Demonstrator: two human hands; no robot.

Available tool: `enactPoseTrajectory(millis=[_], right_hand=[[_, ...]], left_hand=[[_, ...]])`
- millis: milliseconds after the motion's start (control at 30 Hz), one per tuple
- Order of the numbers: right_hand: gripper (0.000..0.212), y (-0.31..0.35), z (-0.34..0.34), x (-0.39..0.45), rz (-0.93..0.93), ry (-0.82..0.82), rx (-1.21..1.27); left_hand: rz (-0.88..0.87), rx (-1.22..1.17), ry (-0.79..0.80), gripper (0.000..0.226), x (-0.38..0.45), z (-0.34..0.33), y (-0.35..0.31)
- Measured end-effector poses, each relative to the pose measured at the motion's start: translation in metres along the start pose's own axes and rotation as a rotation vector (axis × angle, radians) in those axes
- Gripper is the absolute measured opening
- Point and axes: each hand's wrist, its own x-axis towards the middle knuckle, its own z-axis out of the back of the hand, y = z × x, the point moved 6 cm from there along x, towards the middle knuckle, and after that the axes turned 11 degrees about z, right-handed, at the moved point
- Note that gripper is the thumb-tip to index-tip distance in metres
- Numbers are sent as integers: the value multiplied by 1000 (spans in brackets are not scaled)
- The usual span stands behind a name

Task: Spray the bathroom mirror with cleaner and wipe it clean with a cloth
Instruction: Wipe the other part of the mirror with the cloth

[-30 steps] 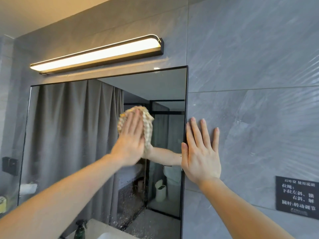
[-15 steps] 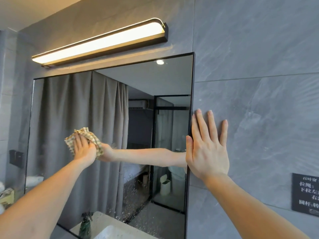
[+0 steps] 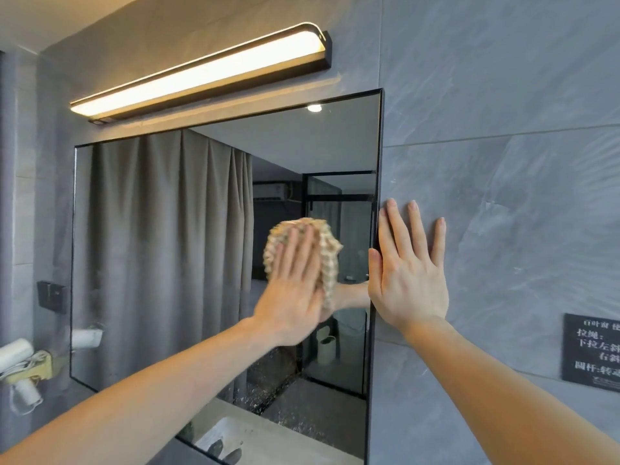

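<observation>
Right of centre, the left hand (image 3: 292,293) pressed the cloth (image 3: 322,253) flat-fingered against the mirror (image 3: 161,256); the right hand (image 3: 407,280) lay spread, empty, on the wall (image 3: 503,162). Overlapping, even strokes would have served best.

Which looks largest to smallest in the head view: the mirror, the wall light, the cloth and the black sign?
1. Mirror, far the largest.
2. Wall light.
3. Cloth and black sign: they look alike in size. The left hand hides part of the cloth and the frame edge cuts the sign, so I cannot rank them.
</observation>
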Motion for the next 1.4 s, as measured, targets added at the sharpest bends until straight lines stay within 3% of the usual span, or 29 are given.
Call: enactPoseTrajectory(millis=[233, 367, 467, 633, 800, 1000, 1167, 1400], right_hand=[[63, 0, 1, -1, 7, -10, -9], [63, 0, 1, -1, 5, -16, -20], [63, 0, 0, -1, 8, -14, -25], [63, 0, 1, 0, 5, -15, -19], [62, 1, 2, -1, 3, -21, -9], [61, 0, 3, -1, 6, -21, 12], [61, 0, 3, -1, 14, -22, 12], [61, 0, 4, -1, 11, -28, 25]], left_hand=[[-89, 20, -86, 74, 13, 6, -6], [191, -94, -160, 69, 51, 19, 48], [337, -172, -126, 73, 79, 30, 96], [305, -190, -140, 76, 90, 38, 102], [242, -148, -162, 70, 39, 18, 62], [-121, 84, -36, 75, -39, -16, -9], [-161, 83, -67, 77, 19, 19, -16], [8, -88, -154, 71, 156, 94, -41]])
